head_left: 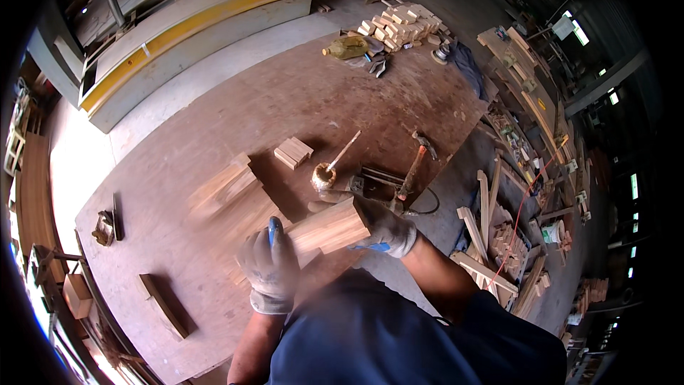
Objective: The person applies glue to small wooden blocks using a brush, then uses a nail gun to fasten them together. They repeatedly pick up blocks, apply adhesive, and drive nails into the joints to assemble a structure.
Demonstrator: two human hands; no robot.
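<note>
1. Wooden block (333,227): pale brown, straight-grained, held tilted in front of the dark blue shirt (399,328), above the near side of the tabletop (153,196).
2. Right hand (385,232), gloved in grey and blue: fingers closed around the block's right end, partly hidden behind the wood.
3. Left hand (269,267), likewise gloved: fingers partly curled at the block's left end, slightly blurred; firm grip or mere contact, impossible to tell.
4. Wooden planks (231,196): beyond and left of the block, side by side on the tabletop, blurred in part.
5. Small wooden pieces (293,152): set close together, just beyond the planks.
6. Pot (323,177) with brush (346,149): right of the small pieces, handle leaning outward to the upper right.
7. Hammer (412,169): farther right, near the tabletop's edge, head pointing away.
8. Wooden offcut (163,306): well apart, at the near left of the tabletop.
9. Far end of the tabletop: yellowish bottle (346,48) on its side, heaped wood blocks (405,26), dark cloth (467,71) at the right edge.
10. Background, upper left: long bench (206,25) with yellow band.
</note>
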